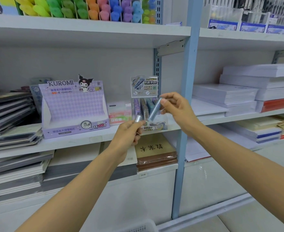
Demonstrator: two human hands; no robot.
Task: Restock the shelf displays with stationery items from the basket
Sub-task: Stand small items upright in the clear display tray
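My right hand (176, 108) pinches a blue-grey lead tube (154, 109), tilted, just in front of a small clear display box (145, 97) that holds several upright tubes on the middle shelf (81, 141). My left hand (129, 136) grips another silvery tube (138, 118), its top poking out above my fingers, below and left of the first. An open purple Kuromi display box (74, 108) stands to the left on the same shelf. The white basket (141, 227) shows only as a rim at the bottom edge.
A blue shelf upright (186, 97) runs just right of my hands. Dark notebook stacks (9, 114) lie at left, white paper reams (246, 91) at right. Coloured highlighters (87, 9) fill the top shelf. A brown notebook (154, 151) sits on the lower shelf.
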